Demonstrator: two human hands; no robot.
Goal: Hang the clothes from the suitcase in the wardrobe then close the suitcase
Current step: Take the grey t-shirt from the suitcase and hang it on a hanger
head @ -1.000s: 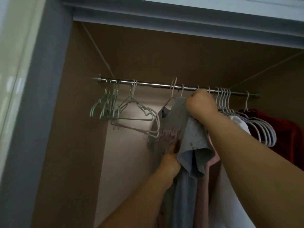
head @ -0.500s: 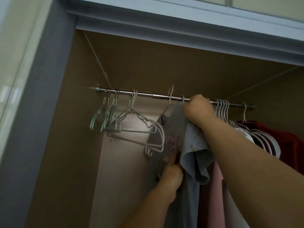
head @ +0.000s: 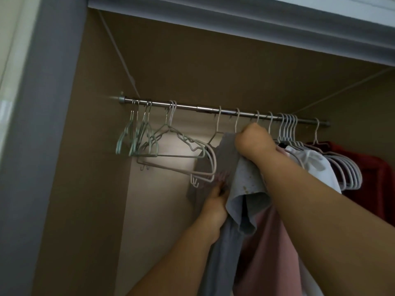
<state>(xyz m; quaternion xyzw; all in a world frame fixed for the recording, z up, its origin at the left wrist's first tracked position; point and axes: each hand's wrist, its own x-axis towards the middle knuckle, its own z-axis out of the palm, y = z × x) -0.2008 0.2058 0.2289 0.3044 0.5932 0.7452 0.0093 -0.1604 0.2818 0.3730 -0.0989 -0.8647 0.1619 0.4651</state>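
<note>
A grey T-shirt (head: 245,178) with pink print hangs just under the metal wardrobe rail (head: 192,106). My right hand (head: 254,142) grips its shoulder and the hanger top right below the rail. Lower down, my left hand (head: 215,201) pinches the shirt's front fabric. A pink garment (head: 271,238) and a white garment (head: 314,165) hang close to the right, partly behind my right forearm. The suitcase is out of view.
Empty teal hangers (head: 136,137) and pale hangers (head: 188,159) crowd the rail's left part. A bunch of white hangers (head: 346,169) and a red garment (head: 376,174) hang at the right. The grey wardrobe frame (head: 42,146) stands at the left.
The view has tilted down a little, so the rail sits lower in frame. Both hands stay on the grey shirt; the hanger hooks beside my right hand now show on the rail.
</note>
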